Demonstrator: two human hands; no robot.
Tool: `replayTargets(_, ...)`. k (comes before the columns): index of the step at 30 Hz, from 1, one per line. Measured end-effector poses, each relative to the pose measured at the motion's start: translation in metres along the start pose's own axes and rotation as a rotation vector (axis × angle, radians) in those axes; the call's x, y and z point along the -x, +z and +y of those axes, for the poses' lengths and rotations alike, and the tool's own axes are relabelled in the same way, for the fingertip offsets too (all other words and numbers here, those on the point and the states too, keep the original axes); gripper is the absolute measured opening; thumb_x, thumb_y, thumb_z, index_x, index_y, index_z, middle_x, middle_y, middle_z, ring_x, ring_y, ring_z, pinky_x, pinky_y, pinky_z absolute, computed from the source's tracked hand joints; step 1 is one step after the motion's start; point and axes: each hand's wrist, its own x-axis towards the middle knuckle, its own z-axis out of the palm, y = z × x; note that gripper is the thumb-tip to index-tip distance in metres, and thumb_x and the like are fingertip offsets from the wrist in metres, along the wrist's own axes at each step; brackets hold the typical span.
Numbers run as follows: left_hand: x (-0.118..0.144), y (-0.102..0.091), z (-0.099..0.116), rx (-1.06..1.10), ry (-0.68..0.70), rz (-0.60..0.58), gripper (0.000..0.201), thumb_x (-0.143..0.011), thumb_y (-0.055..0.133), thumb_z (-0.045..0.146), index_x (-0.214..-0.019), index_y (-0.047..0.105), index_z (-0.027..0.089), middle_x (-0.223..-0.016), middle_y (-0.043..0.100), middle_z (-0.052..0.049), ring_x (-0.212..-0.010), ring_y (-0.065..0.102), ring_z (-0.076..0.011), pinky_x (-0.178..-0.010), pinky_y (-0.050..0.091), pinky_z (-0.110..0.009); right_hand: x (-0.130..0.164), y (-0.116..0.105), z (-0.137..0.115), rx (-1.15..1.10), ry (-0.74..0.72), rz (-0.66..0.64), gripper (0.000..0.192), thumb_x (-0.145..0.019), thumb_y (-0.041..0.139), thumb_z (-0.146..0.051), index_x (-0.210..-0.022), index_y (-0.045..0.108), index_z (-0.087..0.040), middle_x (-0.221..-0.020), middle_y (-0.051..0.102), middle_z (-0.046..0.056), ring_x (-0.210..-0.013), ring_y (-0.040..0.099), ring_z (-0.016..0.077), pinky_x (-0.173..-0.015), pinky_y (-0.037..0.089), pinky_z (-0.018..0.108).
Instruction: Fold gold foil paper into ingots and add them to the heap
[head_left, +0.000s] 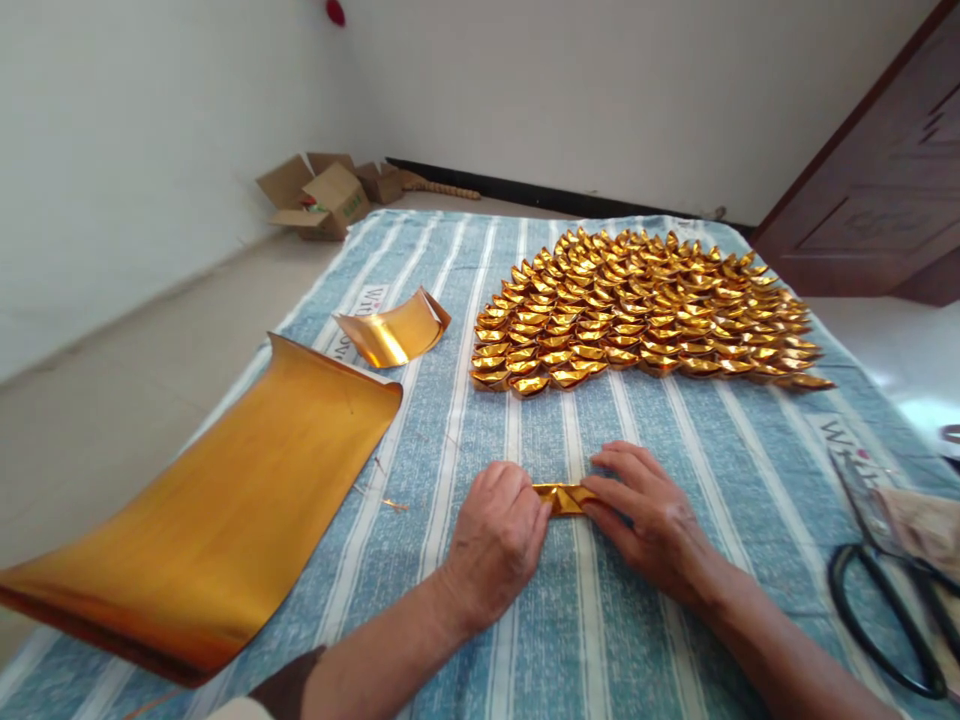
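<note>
Striped blue cloth (540, 430) lies under everything, and any tug on it could shift the work. Nearest, at right, are black-handled scissors (872, 525), which a careless sweep could knock. Left hand (499, 535) and right hand (649, 515) each grip one end of a folded gold strip (562, 499) on the cloth; uneven pressure could skew or tear it. At left, a curled gold sheet (225, 510) seems to overhang the edge and could slide off. Farther off, rows of gold boat-shaped pieces (637, 315) could get crushed if bumped
</note>
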Motion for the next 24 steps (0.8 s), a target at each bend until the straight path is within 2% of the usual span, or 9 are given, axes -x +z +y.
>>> replayTargets(4,0.0000,-0.0001,0.0008,-0.011,0.012,0.000,0.027,-0.093,0.043,0.013,-0.068,0.053,0.015,-0.074,0.052,-0.007,-0.076,0.045,-0.0197,-0.068,0.045,-0.037,0.0018,0.0014,0.0020,0.051,0.010,-0.038,0.015,-0.089,0.054,-0.020,-0.094,0.068,-0.020,-0.112,0.059,0.011,-0.117,0.048,0.0294,-0.096,0.046,0.050)
replayTargets(24,-0.0014,0.0000,0.0023,-0.057,0.049,0.030,0.025,-0.089,0.046,0.008,-0.066,0.052,0.014,-0.071,0.050,-0.006,-0.073,0.043,-0.0202,-0.063,0.040,-0.035,-0.0005,0.0013,-0.0021,0.101,0.014,-0.046,0.017,-0.091,0.053,-0.019,-0.095,0.069,-0.018,-0.112,0.058,0.012,-0.114,0.050,0.0293,-0.094,0.046,0.048)
